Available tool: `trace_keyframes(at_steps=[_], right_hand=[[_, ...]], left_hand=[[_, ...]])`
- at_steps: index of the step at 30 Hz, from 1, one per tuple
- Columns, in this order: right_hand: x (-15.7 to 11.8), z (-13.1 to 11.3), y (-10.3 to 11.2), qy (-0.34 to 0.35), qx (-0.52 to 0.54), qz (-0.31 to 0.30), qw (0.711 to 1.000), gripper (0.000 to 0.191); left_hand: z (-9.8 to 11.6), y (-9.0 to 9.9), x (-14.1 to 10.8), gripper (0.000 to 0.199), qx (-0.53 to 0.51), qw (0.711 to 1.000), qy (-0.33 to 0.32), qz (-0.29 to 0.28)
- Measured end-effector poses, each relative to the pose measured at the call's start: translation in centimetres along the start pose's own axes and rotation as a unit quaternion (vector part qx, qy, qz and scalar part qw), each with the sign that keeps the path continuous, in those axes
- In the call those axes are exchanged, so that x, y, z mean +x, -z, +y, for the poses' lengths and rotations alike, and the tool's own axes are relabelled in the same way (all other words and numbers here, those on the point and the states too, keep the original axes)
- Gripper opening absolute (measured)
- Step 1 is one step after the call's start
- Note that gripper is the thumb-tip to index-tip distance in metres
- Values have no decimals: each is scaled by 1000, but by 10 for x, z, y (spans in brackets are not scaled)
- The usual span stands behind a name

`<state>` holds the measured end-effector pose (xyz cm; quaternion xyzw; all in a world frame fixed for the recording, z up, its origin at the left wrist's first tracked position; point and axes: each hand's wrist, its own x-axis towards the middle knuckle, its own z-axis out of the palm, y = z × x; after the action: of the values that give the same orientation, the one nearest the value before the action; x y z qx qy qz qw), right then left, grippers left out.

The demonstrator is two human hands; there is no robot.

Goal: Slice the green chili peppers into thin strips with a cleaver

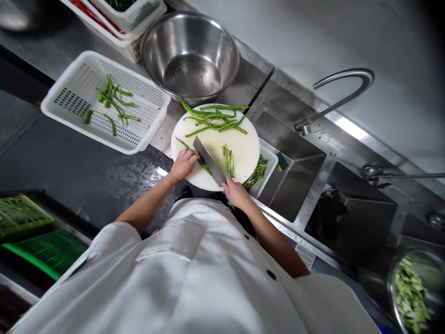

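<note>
Cleaver amid peppers; plain board

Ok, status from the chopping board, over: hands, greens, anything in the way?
Right hand gripping cleaver. Left hand close beside it, on long green pepper. Cut strips right of cleaver; whole peppers at far side, seemingly out of the way.

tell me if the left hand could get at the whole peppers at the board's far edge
Probably yes: mostly bare board lies between the left hand and those peppers, though the knife is close beside, and the hand would likely need to leave the pepper it holds.
</note>
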<state>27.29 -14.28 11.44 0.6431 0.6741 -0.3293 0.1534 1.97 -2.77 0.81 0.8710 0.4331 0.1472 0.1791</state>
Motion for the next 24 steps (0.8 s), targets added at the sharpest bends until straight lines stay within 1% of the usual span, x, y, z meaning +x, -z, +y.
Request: trace_keyframes(at_steps=[2, 5, 8, 10, 11, 13, 16, 18, 20, 24], right_hand=[[-7, 3, 6, -2, -1, -3, 1000, 47], [-31, 4, 21, -21, -21, -22, 999, 43], [-60, 4, 36, -38, -45, -48, 997, 39], [-72, 3, 41, -34, -53, -60, 996, 36], [-73, 1, 41, -30, -54, -64, 996, 35], [-65, -5, 36, -21, -46, -68, 996, 33], [-36, -20, 24, -22, -23, -54, 998, 35], [-21, -26, 19, -29, -17, -38, 999, 38], [-19, -26, 22, -32, -19, -37, 999, 40], [-32, -19, 33, -36, -23, -55, 998, 39]], left_hand=[[-13, 5, 1, 33, 17, 1000, 1, 13], [-25, 5, 3, 32, 30, 999, -37, 6], [-26, -3, 6, 29, 48, 996, -72, 30], [-24, -9, 7, 28, 60, 993, -89, 45], [-24, -11, 8, 28, 65, 992, -94, 49], [-24, -14, 8, 28, 69, 991, -101, 50], [-26, -15, 8, 26, 67, 991, -106, 50], [-27, -15, 8, 27, 57, 991, -108, 51], [-27, -15, 8, 28, 43, 992, -104, 50], [-26, -16, 9, 29, 14, 994, -94, 54]])
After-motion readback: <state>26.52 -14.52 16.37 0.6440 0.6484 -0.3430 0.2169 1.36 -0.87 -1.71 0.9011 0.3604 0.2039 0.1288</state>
